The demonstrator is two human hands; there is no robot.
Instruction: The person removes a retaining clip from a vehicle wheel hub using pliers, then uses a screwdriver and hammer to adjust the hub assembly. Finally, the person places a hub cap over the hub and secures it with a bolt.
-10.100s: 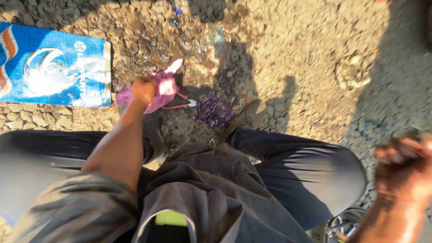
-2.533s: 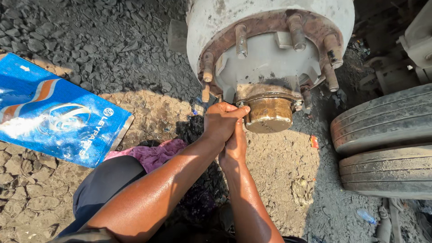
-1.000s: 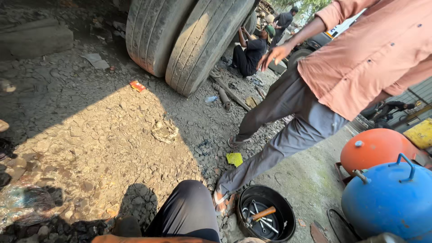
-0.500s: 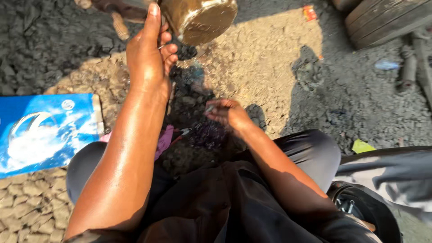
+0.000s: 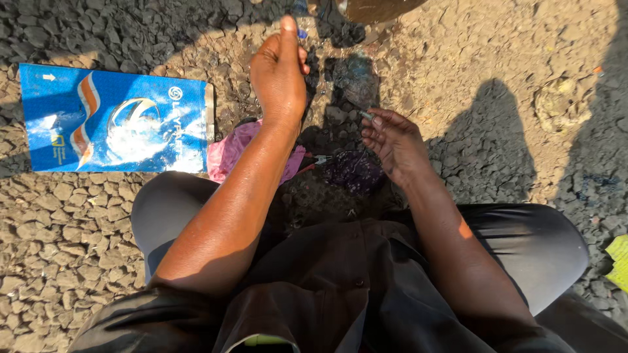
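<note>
Over the oily gravel, right hand (image 5: 392,140) pinched a small pin (image 5: 366,115) (left hand (image 5: 280,68) lay open, at twelve o'clock); fitting it needed steadiness.

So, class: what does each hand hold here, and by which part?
The right hand pinches a small thin metal piece at its fingertips; which part, unclear. The left hand holds nothing visible.

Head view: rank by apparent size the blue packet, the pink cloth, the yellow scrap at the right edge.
1. blue packet, largest by far.
2. pink cloth, partly hidden behind the left forearm, so its full extent is unsure.
3. yellow scrap, smallest, though cut off by the frame edge.
</note>
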